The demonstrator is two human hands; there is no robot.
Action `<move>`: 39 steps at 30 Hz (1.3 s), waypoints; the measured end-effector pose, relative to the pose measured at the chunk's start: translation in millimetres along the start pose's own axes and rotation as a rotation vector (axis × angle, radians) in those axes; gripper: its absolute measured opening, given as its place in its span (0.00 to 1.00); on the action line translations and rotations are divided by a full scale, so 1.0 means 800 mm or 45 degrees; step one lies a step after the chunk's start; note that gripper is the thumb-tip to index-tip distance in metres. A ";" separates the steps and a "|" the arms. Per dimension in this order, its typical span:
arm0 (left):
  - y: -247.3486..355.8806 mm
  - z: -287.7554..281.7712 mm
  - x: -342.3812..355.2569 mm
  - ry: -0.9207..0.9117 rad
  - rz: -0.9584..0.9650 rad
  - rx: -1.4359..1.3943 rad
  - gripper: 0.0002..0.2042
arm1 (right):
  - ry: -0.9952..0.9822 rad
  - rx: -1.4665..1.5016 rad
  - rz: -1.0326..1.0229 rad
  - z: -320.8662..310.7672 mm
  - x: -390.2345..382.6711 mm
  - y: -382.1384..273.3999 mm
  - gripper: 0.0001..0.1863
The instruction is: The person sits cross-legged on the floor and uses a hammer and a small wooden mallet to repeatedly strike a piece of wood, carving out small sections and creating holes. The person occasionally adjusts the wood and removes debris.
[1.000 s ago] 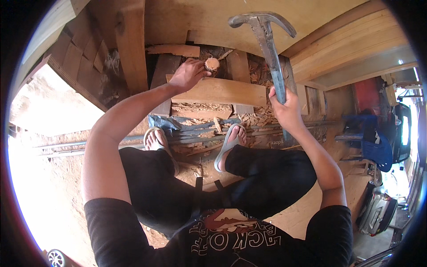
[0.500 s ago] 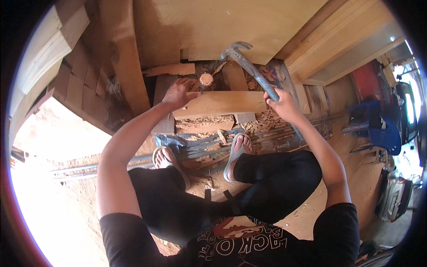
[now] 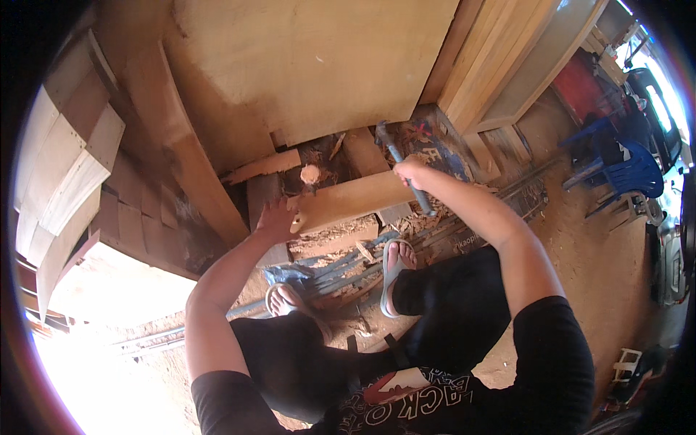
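Note:
My left hand point(image 3: 275, 217) lies at the left end of a light wooden board point(image 3: 348, 199), fingers apart. My right hand point(image 3: 412, 171) grips a claw hammer point(image 3: 392, 147) by its handle, the metal head pointing away from me over the debris beyond the board. A short round piece of wood point(image 3: 310, 174) with a pale top stands just behind the board, beyond my left hand. Splinters and wood scraps point(image 3: 341, 243) lie under and around the board, in front of my sandalled feet.
A large plywood panel point(image 3: 304, 65) stands beyond the board, with stacked planks point(image 3: 486, 58) at right. Wooden pieces point(image 3: 72, 145) stack along the left. Thin pipes point(image 3: 145, 345) run near my feet. Blue plastic chairs point(image 3: 631, 170) and vehicles point(image 3: 670, 268) are at the far right.
My left hand has come away from the round piece onto the board's left end. The hammer, raised earlier, is now lower and nearer the board. The view has also shifted.

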State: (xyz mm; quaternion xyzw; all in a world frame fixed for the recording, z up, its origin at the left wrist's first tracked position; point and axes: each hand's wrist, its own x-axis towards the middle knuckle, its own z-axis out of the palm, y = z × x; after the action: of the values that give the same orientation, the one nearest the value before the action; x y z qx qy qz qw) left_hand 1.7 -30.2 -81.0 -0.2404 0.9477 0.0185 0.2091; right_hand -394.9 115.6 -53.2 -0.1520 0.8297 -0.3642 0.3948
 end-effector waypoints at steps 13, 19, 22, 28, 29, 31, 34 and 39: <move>0.026 0.050 -0.047 0.160 0.005 -0.213 0.51 | -0.264 -1.444 -0.319 -0.004 -0.039 0.002 0.36; 0.027 0.042 -0.056 0.123 -0.028 -0.239 0.53 | -0.261 -1.614 -0.508 -0.020 -0.031 -0.001 0.37; 0.029 0.035 -0.058 0.025 -0.083 -0.235 0.53 | -0.214 -1.417 -0.520 -0.020 -0.024 0.001 0.36; 0.025 0.041 -0.060 0.115 -0.027 -0.229 0.52 | -0.112 -1.079 -0.357 -0.020 -0.008 0.010 0.30; 0.024 0.041 -0.060 0.140 -0.014 -0.231 0.52 | -0.148 -1.160 -0.338 -0.021 -0.002 0.014 0.30; 0.023 0.039 -0.060 0.129 -0.024 -0.245 0.51 | -0.213 -1.338 -0.286 -0.017 0.015 0.023 0.29; 0.020 0.031 -0.060 0.072 -0.045 -0.221 0.51 | -0.250 -1.489 -0.345 -0.013 0.034 0.049 0.31; 0.018 0.031 -0.063 0.109 -0.027 -0.215 0.51 | -0.200 -1.433 -0.320 -0.015 0.038 0.072 0.30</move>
State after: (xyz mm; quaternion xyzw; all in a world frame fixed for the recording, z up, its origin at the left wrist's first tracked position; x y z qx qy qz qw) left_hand 45.1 8.7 -84.4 -0.2678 0.9482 0.0857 0.1476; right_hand -421.2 144.6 -106.2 -0.4622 0.8394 0.1012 0.2674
